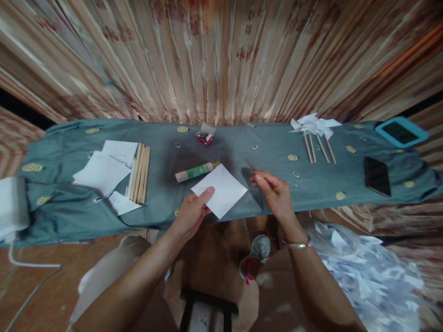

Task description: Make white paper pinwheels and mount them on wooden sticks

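Pinching white paper (224,190); left fingers (206,195) partly hidden.

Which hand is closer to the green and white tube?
Left. The left hand is just in front of the tube; the right hand is farther off, to its right.

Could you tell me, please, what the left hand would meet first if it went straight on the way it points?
Probably the right hand, holding a thin pointed stick; the white paper in the left hand leads, and depth is unclear.
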A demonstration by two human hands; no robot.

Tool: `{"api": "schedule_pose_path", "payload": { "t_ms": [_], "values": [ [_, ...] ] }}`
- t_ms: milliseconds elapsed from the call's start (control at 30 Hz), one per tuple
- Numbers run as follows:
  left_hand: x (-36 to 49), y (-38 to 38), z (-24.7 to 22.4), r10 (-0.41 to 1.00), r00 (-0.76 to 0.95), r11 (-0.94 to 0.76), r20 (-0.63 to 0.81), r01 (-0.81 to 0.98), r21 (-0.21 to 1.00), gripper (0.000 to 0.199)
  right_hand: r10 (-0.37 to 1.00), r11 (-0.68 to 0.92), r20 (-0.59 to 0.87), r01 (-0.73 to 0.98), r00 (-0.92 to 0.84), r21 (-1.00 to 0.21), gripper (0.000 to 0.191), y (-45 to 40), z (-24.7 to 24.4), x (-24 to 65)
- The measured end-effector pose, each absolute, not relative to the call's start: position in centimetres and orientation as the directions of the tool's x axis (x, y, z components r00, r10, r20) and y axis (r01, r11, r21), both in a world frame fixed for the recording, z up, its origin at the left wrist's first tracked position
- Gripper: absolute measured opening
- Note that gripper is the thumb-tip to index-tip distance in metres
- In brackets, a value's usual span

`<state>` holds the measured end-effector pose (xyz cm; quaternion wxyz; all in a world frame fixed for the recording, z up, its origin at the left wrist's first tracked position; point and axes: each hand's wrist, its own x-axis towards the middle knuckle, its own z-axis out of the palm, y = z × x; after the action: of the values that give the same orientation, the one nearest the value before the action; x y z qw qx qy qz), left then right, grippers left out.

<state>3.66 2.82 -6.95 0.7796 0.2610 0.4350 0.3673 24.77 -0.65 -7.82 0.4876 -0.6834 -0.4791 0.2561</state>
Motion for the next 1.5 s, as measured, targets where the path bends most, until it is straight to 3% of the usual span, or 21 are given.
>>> {"api": "schedule_pose_path", "payload": {
  "t_ms": [67, 133, 267, 400, 467, 533, 633, 733, 800, 933, 1133, 1500],
  "values": [
    [3.7, 3.2, -6.9, 0.825, 0.306, 0.563, -0.474, -0.377, 0.736, 0.038, 0.863, -0.128, 0.265, 0.695, 0.429, -0.707, 0.032, -0.9, -8.7, 26.5],
    [3.9, 3.6, -6.8, 0.84, 0.286, 0.542, -0.461, -0.403, 0.737, 0.035, 0.878, -0.163, 0.312, 0.839, 0.363, -0.518, 0.031, -1.1, -9.6, 27.8],
    [4.3, 4.1, -6.7, 0.847, 0.261, 0.531, -0.462, -0.43, 0.73, 0.03, 0.916, -0.162, 0.287, 0.914, 0.279, -0.372, 0.028, -0.7, -10.6, 28.5],
    [4.9, 4.7, -6.6, 0.849, 0.221, 0.525, -0.479, -0.452, 0.721, 0.02, 0.929, -0.259, 0.188, 0.925, 0.317, -0.278, 0.028, 0.5, -9.8, 28.2],
    [5.2, 4.9, -6.5, 0.849, 0.203, 0.522, -0.488, -0.477, 0.708, 0.015, 0.915, -0.301, 0.157, 0.889, 0.371, -0.346, 0.027, 0.9, -9.3, 27.8],
    [5.3, 5.2, -6.5, 0.852, 0.19, 0.51, -0.488, -0.513, 0.691, 0.014, 0.879, -0.316, 0.12, 0.752, 0.461, -0.578, 0.026, 1.0, -9.1, 27.1],
    [5.4, 5.6, -6.4, 0.865, 0.177, 0.478, -0.47, -0.573, 0.665, 0.014, 0.85, -0.25, -0.094, 0.241, 0.518, -0.938, 0.034, 0.5, -8.8, 25.4],
    [5.0, 6.1, -6.3, 0.88, 0.166, 0.445, -0.446, -0.618, 0.648, 0.014, 0.893, -0.198, -0.258, -0.193, 0.37, -0.961, 0.042, -0.4, -8.2, 23.3],
    [4.7, 6.3, -6.2, 0.889, 0.167, 0.43, -0.427, -0.627, 0.649, 0.017, 0.91, -0.21, -0.307, -0.33, 0.279, -0.921, 0.042, -1.1, -7.6, 22.1],
    [4.0, 6.5, -6.1, 0.888, 0.195, 0.443, -0.417, -0.609, 0.658, 0.026, 0.94, -0.293, -0.335, -0.356, 0.063, -0.888, 0.05, -2.4, -6.6, 20.4],
    [3.7, 6.3, -5.7, 0.88, 0.225, 0.463, -0.418, -0.596, 0.655, 0.025, 0.947, -0.313, -0.29, -0.206, -0.137, -0.927, 0.061, -3.2, -7.1, 19.5],
    [4.6, 6.0, -6.1, 0.87, 0.277, 0.491, -0.408, -0.565, 0.663, 0.025, 0.931, -0.332, -0.296, -0.158, -0.213, -0.93, 0.052, -3.1, -7.9, 19.9]
  ]
}}
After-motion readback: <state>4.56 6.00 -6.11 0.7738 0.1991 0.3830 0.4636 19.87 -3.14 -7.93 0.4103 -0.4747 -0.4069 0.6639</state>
